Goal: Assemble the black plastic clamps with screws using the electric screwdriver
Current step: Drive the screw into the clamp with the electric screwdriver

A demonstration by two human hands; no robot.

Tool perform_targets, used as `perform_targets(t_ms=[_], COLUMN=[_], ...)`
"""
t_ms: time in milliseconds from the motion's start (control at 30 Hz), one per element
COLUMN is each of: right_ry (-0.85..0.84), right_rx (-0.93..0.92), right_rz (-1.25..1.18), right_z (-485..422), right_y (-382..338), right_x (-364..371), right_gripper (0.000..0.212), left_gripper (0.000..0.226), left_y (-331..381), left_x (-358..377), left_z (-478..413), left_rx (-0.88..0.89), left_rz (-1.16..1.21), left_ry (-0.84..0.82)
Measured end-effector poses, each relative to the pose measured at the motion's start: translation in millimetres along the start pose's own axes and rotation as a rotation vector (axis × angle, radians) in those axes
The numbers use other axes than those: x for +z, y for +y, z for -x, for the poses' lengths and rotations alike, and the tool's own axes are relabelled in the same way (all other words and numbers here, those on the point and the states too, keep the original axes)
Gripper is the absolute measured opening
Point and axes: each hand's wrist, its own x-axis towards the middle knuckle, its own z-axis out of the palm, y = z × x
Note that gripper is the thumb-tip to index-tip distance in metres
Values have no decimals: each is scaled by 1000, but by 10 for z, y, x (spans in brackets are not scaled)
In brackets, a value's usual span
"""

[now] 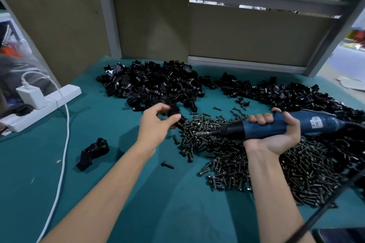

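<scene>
Both hands are busy over the teal table mat. The left hand pinches a small black plastic clamp piece, blurred, between its curled fingers and thumb, at the near edge of a big heap of black plastic clamp parts. The right hand grips a blue electric screwdriver round its barrel. The screwdriver lies level and its bit points left over a wide pile of dark metal screws.

At far left a white power strip carries a white charger, whose white cable trails toward the near edge. Near it a larger black clamp lies alone on the mat. A single loose screw lies between the forearms. A second heap of clamp parts lies at far right.
</scene>
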Motion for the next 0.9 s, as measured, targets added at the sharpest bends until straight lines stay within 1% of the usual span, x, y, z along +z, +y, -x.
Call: perform_targets(t_ms=[67, 133, 200, 267, 300, 367, 400, 433, 500, 533, 633, 800, 833, 900], right_ry=[2, 4, 2, -11, -16, -15, -15, -17, -19, -20, -19, -17, -18, -25], right_rx=[0, 7, 24, 41, 46, 55, 57, 58, 65, 68, 67, 69, 68, 69], right_rz=[1, -3, -4, 1, 3, 5, 4, 2, -4, -8, -14, -18, -18, -17], right_z=[4, 10, 21, 42, 53, 65, 68, 69, 69, 70, 77, 85, 89, 97], right_y=[13, 37, 64, 91, 103, 116, 120, 123, 129, 134, 139, 126, 128, 136], right_x=[4, 9, 3, 13, 15, 24, 27, 27, 29, 29, 37, 51, 52, 58], right_gripper=[13, 12, 15, 11, 13, 16, 16, 16, 16, 16, 16, 16, 16, 16], left_gripper=[13, 16, 25, 35, 37, 30, 30, 33, 45, 47, 38, 26, 25, 35], left_y=[23, 4, -49, -94, -111, -132, -148, -161, -178, -177, -171, -141, -134, -129], left_x=[-84, -173, -253, -295, -300, -286, -277, -271, -265, -259, -247, -286, -299, -317], left_z=[80, 172, 254, 310, 322, 322, 317, 316, 326, 332, 351, 383, 389, 392], left_rx=[-199, -351, -433, -454, -450, -417, -399, -389, -380, -372, -366, -336, -332, -323], left_rz=[455, 824, 1046, 1137, 1134, 1059, 1022, 1001, 966, 934, 865, 661, 637, 566], left_ry=[-23, -52, -68, -65, -59, -55, -60, -70, -113, -142, -206, -300, -312, -320])
